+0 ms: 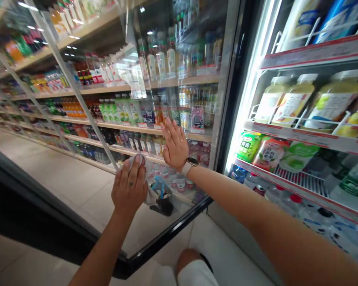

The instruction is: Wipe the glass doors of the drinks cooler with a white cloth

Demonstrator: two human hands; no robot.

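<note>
Head view: the left hand (129, 186) holds a pale cloth (149, 194) under its flattened fingers, pressing it to the glass door (167, 235). To its right and slightly farther, the right hand (176, 147) lies palm-down against the glass, wide and holding nothing, its fingers stretched straight out; a watch (192, 161) circles that wrist. The cloth is at the left hand's right edge and fingertips, partly covered by the hand. Seen through the pane, on the floor (98, 204) beyond, sits a black container (164, 205) with a blue item (160, 184) in it. Farther off, long shelves (89, 90) carry rows of drinks. On the right, a lit cooler holds white-capped bottles (274, 97) above green and red packets; a white garment (197, 274) shows at the near edge.
</note>
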